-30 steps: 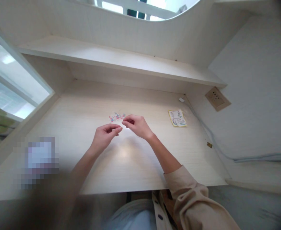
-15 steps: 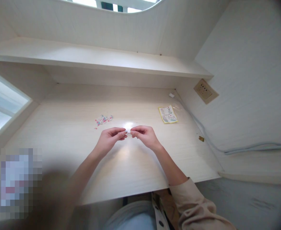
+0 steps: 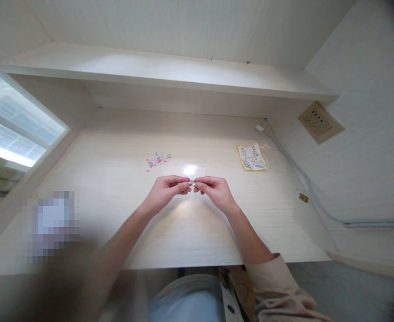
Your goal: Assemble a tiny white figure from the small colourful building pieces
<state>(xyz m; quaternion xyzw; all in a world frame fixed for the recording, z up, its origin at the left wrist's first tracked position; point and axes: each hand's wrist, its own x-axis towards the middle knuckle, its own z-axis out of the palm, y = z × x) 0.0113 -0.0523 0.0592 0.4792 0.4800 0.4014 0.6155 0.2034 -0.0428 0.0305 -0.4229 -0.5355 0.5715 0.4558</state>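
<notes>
While the pale worktop (image 3: pixel 190 239) is carrying everything, the left hand (image 3: pixel 166 190) and the right hand (image 3: pixel 217 191) are facing each other above its middle. Each grip is pinching with thumb and finger, and both seem to be clamping on one tiny thing between them. To the right and farther back, a printed sheet (image 3: pixel 252 157) with a yellow border is lying flat on the worktop, well apart from the hands. Beyond the left hand, a loose scatter of coloured pieces (image 3: pixel 157 160) is resting there, pink and bluish among them.

The smallest is the bluish piece (image 3: pixel 192 182) — it is sitting exactly where the fingertips of the two hands are meeting. The fingers are hiding most of it, so I am not able to tell its shape or its material.

In my judgement, it is weighing almost nothing, so the danger is not coming from weight but from smallness: a little slip, and it is dropping or jumping away. Perhaps it is being rather stiff and smooth — this I am only supposing. The best hold is using the very tips, taking opposite edges and pressing gently, so that the middle is remaining visible.
</notes>
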